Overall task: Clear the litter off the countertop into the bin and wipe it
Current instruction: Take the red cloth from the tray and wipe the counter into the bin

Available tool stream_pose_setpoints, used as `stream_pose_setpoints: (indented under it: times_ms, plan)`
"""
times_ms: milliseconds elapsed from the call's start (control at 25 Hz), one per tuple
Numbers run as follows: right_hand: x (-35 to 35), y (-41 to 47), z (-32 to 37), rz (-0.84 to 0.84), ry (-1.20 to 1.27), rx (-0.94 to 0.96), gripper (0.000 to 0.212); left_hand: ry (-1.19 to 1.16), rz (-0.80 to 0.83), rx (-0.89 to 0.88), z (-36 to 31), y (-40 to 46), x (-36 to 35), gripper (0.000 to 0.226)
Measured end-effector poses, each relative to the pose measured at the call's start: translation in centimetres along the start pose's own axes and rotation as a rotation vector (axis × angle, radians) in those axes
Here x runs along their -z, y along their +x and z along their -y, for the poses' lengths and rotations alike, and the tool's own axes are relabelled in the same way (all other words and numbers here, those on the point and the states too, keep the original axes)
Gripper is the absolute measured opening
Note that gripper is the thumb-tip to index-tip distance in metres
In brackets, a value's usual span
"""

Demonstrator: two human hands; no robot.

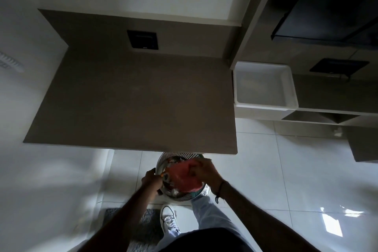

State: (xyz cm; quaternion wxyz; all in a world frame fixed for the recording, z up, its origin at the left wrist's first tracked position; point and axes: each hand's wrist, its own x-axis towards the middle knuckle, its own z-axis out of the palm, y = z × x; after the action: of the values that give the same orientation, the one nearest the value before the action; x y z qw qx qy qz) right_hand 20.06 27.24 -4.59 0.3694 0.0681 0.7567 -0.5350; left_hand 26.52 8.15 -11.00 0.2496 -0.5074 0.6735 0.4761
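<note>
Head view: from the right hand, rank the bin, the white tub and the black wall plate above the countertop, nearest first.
From the right hand:
1. Bin, directly under the hand, on the floor at the countertop's near edge.
2. White tub, up and to the right, beside the countertop.
3. Black wall plate, on the back panel, farthest.

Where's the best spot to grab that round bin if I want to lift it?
Grip the bin by its round rim, one hand each side, coming from above. The top is open and the rim shows all round, and the left hand is already at its left edge. The counter overhangs its far side.
</note>
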Motion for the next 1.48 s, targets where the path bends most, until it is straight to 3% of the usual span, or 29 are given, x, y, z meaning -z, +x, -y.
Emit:
stream_pose_setpoints:
  times_ms: [80, 200, 320, 480, 560, 640, 760, 880, 960, 1040, 1240, 1480]
  plan:
    - [2.4, 1.3, 2.1, -0.039, 0.304, -0.120, 0.025, -0.002, -0.040, -0.007, 0.0, -0.8, 0.2, 0.018]
    - [6.1, 4.0, 4.7, 0.011, 0.547, -0.148, 0.051, -0.034, -0.046, -0.010, 0.6, -1.0, 0.2, 0.011]
    - [7.0, 5.7, 4.7, -0.114, 0.365, -0.182, 0.050, 0.010, -0.055, -0.019, 1.1, -0.5, 0.2, 0.002]
    - [6.6, 3.5, 4.5, -0.553, -0.181, -0.018, 0.023, 0.015, -0.038, -0.026, 0.8, -0.9, 0.8, 0.007]
    - [6.2, 1.3, 3.7, -0.744, -0.220, 0.050, 0.022, -0.011, -0.022, -0.034, 0.5, -1.4, 1.1, 0.008]
    - [5.1, -0.6, 1.4, -0.826, -0.238, 0.117, 0.017, -0.035, 0.000, -0.053, 0.6, -1.9, 1.3, 0.012]
    - [2.3, -2.3, -3.3, -0.702, -0.341, 0.035, 0.011, -0.028, 0.041, -0.082, 1.2, -1.7, 1.3, 0.017]
    - [-0.3, -1.4, -8.2, -0.441, -0.324, -0.170, 0.028, -0.027, 0.077, -0.068, 2.4, -0.7, 0.8, 0.028]
    - [-1.3, 0.3, -10.6, -0.359, -0.280, -0.263, 0.018, -0.001, 0.102, -0.053, 3.7, 1.2, -0.3, 0.031]
    - [-1.8, 2.5, -13.4, -0.353, -0.307, -0.296, 0.016, 0.080, 0.092, -0.072, 6.3, 5.3, -2.5, 0.033]
    - [-4.3, 9.4, -21.6, -0.376, -0.290, -0.379, 0.038, 0.244, -0.053, -0.095, 11.1, 13.6, -7.9, 0.026]
    - [-6.1, 17.3, -33.2, -0.321, -0.263, -0.492, 0.032, 0.148, 0.107, 0.035, 17.5, 22.5, -14.9, 0.045]
